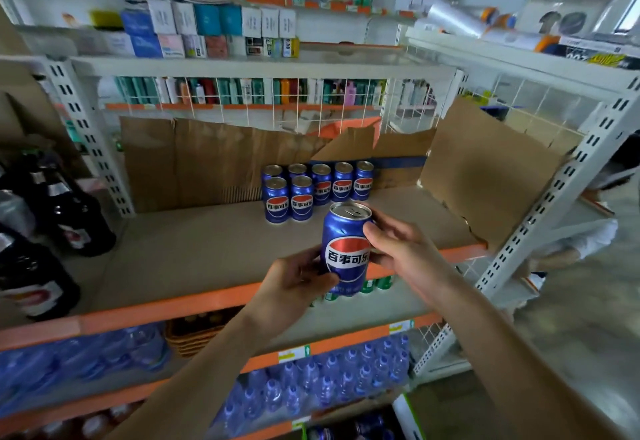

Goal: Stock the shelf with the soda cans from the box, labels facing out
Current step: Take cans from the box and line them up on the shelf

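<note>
Both the left hand [294, 280] and right hand [398, 249] grasp one can [346, 245] upright above the shelf [194, 252] front, label toward the camera, so placing seems in hand: next, set it beside the front row [289, 200], label outward.

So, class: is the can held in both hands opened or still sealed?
Sealed. The held can has its pull tab lying flat on an unbroken lid, while the left hand and right hand grip its sides.

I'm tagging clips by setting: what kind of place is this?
Likely a small shop or its stockroom. Metal shelves carry blue cans in rows, packs of water bottles sit below, and small boxed goods line the upper shelves.
</note>
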